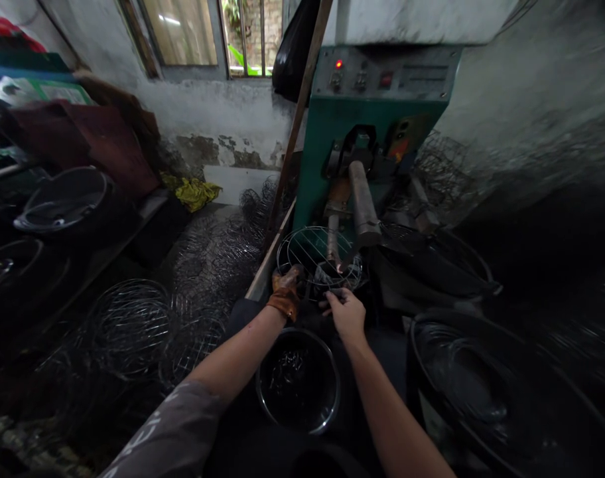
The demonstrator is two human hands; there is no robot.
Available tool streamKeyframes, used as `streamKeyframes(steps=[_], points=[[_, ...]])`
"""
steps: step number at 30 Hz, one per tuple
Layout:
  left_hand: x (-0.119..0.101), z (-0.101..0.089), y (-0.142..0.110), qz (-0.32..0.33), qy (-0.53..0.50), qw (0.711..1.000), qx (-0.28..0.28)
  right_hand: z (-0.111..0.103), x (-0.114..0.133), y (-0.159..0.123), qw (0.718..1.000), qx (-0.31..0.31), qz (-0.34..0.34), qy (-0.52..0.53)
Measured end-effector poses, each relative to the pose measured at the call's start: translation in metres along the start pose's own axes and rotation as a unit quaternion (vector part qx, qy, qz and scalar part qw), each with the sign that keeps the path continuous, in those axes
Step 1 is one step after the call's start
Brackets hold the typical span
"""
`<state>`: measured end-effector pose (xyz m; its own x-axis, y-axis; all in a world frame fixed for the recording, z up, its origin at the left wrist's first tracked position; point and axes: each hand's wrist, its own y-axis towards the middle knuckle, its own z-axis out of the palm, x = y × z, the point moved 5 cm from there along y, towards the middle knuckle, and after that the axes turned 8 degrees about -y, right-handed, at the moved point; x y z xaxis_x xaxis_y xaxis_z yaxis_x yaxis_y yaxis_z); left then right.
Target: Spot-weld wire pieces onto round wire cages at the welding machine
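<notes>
My left hand [286, 292] grips the rack [318, 255]; whether my right hand [346, 312], at its edge, also grips, I cannot tell.

The person's left hand [288, 284] wears an orange-brown glove [283, 303]. The glove looks old and dirty, with dark patches near the fingers, and it stops at the wrist with a crinkly edge. A gray sleeve [183, 415] covers the top of the left arm and ends near the elbow. It has big pale marks like letters, too blurry to read. The right forearm [382, 398] is bare. Dark cloth [385, 355] covers the legs.
</notes>
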<state>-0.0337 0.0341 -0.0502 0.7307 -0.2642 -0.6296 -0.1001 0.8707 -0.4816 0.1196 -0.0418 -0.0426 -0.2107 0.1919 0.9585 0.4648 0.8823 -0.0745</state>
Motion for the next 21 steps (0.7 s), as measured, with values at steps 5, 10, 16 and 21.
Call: streamKeyframes(steps=[5, 10, 16, 21], points=[[0.009, -0.001, -0.004, -0.023, -0.027, 0.999, -0.013, -0.002, -0.009, 0.001, 1.000, -0.010, -0.003, 0.023], [0.011, 0.000, -0.002, 0.014, -0.030, 0.999, -0.042, -0.001, -0.008, 0.001, 0.999, -0.020, -0.014, 0.031], [0.012, -0.004, -0.001, 0.000, -0.025, 0.999, -0.036, -0.002, -0.008, -0.004, 0.999, -0.022, -0.026, 0.000], [0.018, -0.002, -0.001, 0.001, -0.029, 0.999, -0.044, -0.008, -0.005, -0.008, 0.997, -0.037, -0.055, -0.048]])
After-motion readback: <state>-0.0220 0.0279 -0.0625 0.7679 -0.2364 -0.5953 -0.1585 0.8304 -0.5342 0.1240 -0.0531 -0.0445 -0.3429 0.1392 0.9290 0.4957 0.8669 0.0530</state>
